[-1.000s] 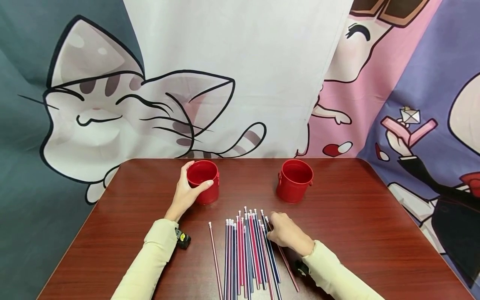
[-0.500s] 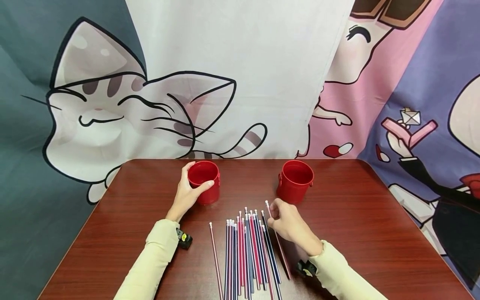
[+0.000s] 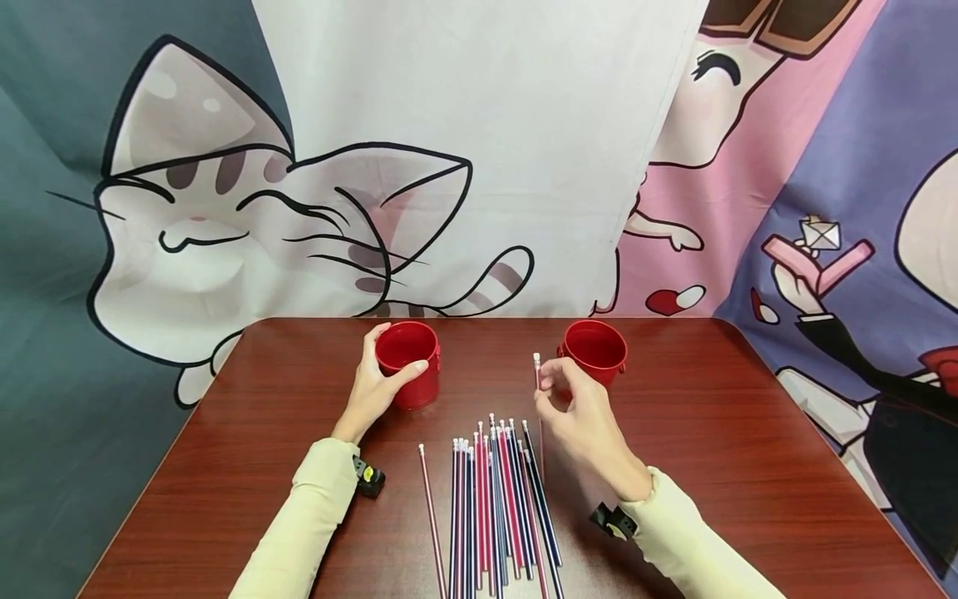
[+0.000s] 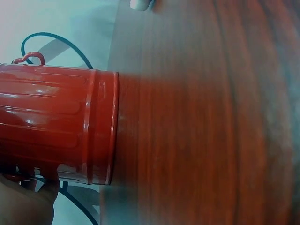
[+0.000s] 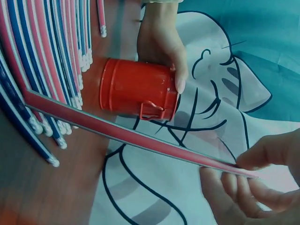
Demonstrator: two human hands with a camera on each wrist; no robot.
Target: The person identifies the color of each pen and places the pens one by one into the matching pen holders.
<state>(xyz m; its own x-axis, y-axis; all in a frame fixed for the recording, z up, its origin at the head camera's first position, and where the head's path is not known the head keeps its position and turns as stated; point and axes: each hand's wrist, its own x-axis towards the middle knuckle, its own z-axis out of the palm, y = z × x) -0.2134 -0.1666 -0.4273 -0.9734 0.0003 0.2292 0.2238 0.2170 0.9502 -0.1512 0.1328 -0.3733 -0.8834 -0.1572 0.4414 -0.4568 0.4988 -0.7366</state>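
Observation:
My left hand point(image 3: 368, 389) grips a small red metal bucket point(image 3: 419, 384) at the back left of the table, thumb across its front. In the left wrist view that bucket point(image 4: 56, 122) stands on the wood, fingers point(image 4: 28, 204) at its side. My right hand point(image 3: 587, 416) pinches a pink striped pencil point(image 5: 140, 138) near its white eraser end. The pencil is nearly upright, eraser up, in front of and a little left of a second red bucket point(image 3: 599, 345). That bucket is partly hidden behind the right hand in the head view.
Many striped pencils point(image 3: 494, 499), pink and dark blue, lie side by side in the front middle, eraser ends away from me. One pink pencil point(image 3: 430, 516) lies apart on their left. Behind the brown table point(image 3: 284, 399) hangs a cartoon-printed cloth point(image 3: 479, 100).
My right hand has lifted the pink pencil from the right side of the pile, moved it away from me and tilted it upright. The left hand stays on its bucket.

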